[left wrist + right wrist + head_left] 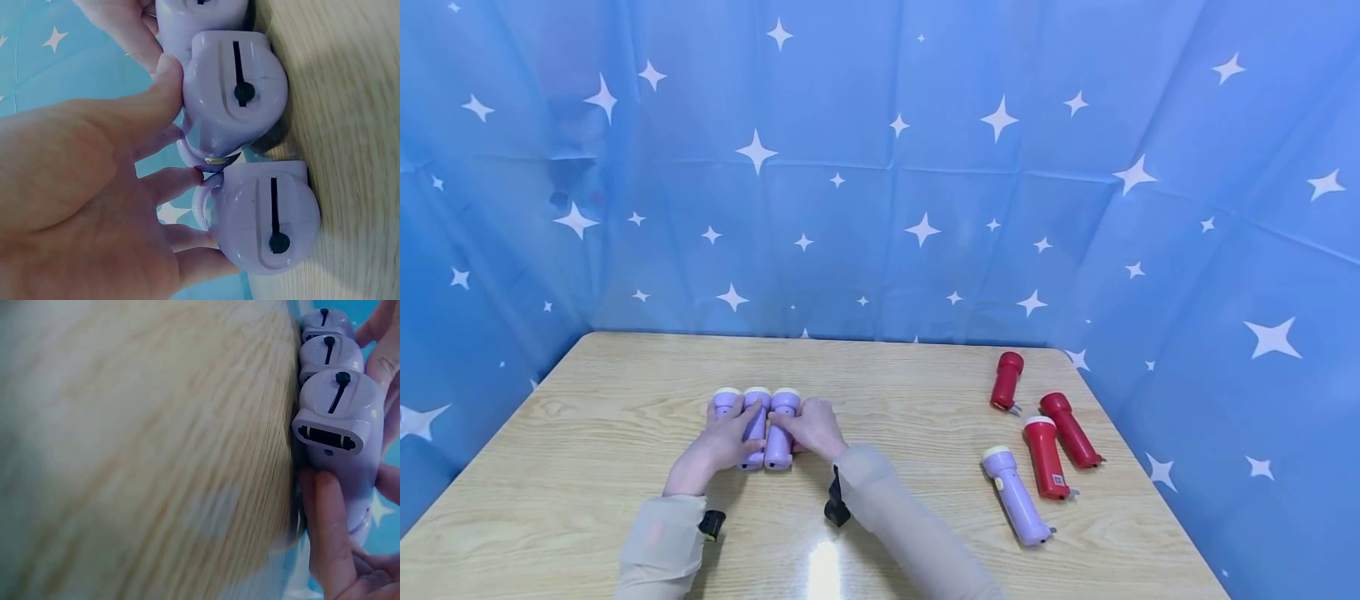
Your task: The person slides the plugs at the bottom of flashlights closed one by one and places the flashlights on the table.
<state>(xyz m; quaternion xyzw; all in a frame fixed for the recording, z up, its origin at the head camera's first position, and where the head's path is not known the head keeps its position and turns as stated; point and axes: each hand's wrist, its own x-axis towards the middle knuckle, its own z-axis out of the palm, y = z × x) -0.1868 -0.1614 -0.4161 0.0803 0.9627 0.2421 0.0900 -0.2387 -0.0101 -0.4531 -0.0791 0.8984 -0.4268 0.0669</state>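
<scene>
blue starry curtain (880, 167) hangs behind a wood-grain table (910, 417). on the table's left half, three purple flashlights lie side by side, with their heads toward the curtain. the left hand (722, 440) is spread, not clenched: its thumb touches the middle purple flashlight (754, 431), while its other fingers reach over to the left purple flashlight (725, 400). the right hand (814, 427) is grasping the right purple flashlight (779, 446), with thumb and fingers at its two sides. in the left wrist view, a gap is seen between the near ends of the left one and the middle one.

well apart, on the table's right side, a lone purple flashlight (1017, 500) lies just beside a red flashlight with white rim (1047, 458). near them are two all-red flashlights (1071, 432). pale sleeves (910, 525) cover both arms.
</scene>
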